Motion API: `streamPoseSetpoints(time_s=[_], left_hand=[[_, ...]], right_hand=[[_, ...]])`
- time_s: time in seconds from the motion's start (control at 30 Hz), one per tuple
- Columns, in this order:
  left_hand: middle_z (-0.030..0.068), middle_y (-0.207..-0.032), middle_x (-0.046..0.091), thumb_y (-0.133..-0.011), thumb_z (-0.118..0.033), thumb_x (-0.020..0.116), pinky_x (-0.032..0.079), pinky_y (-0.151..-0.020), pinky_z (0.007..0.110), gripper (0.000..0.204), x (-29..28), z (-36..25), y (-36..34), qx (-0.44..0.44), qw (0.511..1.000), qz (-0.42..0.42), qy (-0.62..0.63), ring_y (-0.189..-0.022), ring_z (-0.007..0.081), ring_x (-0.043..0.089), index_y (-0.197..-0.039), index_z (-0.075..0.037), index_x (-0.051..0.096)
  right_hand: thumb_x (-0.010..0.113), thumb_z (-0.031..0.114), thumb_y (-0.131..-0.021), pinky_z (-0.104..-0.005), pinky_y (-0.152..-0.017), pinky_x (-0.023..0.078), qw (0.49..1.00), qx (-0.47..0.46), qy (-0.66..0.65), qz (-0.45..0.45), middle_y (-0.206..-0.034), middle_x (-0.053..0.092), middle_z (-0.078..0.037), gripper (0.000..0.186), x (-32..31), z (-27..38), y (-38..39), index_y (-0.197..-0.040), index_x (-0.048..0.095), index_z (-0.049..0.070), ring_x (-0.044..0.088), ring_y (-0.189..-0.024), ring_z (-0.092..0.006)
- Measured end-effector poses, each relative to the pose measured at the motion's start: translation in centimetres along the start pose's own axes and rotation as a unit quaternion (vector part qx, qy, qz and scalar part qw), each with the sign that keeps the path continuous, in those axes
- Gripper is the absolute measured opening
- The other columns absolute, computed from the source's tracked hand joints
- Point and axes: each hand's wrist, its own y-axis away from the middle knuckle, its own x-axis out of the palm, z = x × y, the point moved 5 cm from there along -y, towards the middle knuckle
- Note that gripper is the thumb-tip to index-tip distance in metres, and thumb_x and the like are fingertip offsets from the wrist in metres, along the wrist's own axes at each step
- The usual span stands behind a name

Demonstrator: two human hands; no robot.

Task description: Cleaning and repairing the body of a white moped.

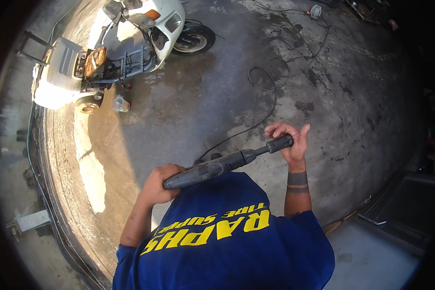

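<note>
A black pressure washer gun (212, 168) lies slantwise across the front of my body, its nozzle end up and to the right. My left hand (163, 185) is wrapped round its thick rear end. At the other end my right hand (292, 142) is against the black nozzle (280, 143), with the thumb raised and the fingers loosely spread behind it. Part of the right palm is hidden by the nozzle. From the gun a thin black hose (250, 128) runs away over the wet concrete and loops farther off.
A white scooter (125, 58), partly stripped of panels, stands at the far left. Beside its wheel sits a small clear container (121, 104). A small device (315, 11) lies at the back with cables. A dark tray-like panel (398, 205) is at the right.
</note>
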Motion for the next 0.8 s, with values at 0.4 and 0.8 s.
streamPoseSetpoints(time_s=[0.4, 0.8], left_hand=[[0.0101, -0.070, 0.061, -0.057, -0.001, 0.065, 0.047, -0.058, 0.032, 0.024, 0.4, 0.1, -1.8, -0.043, 0.997, 0.034, 0.046, -0.062, 0.0249, 0.063, -0.081, -0.003, 0.064], [0.0131, -0.075, 0.064, -0.056, -0.002, 0.066, 0.049, -0.062, 0.034, 0.033, 0.0, 0.1, -4.8, -0.024, 0.999, 0.020, 0.015, -0.068, 0.0290, 0.064, -0.089, -0.001, 0.067]], right_hand=[[0.011, 0.083, -0.086, -0.0375, -0.091, 0.047, 0.997, 0.003, 0.068, -0.030, -0.119, 0.063, -0.017, 0.106, -0.7, 1.2, 0.1, -0.118, 0.061, -0.005, 0.061, -0.100, -0.0226], [0.016, 0.089, -0.080, -0.0374, -0.092, 0.047, 0.998, 0.007, 0.020, -0.063, -0.125, 0.058, -0.017, 0.112, -1.8, 1.4, -2.1, -0.135, 0.047, -0.003, 0.058, -0.107, -0.0228]])
